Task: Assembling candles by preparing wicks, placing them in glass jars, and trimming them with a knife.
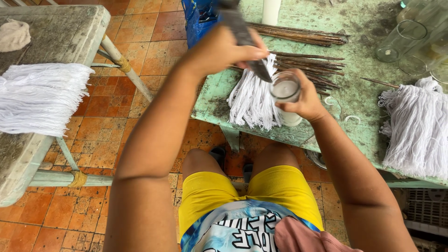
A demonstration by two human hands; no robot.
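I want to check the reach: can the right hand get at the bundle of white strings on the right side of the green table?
Probably not now: the right hand holds a glass with white wax. The path to the bundle of white strings looks free.

Left arm stretched forward, elbow slightly bent; left hand (219, 49) fisted around dark tool (242, 37), just above and left of glass jar (287, 93). Right forearm angled up from lower right; right hand (305, 100) wrapped on jar's right side, thumb over rim, jar held upright.
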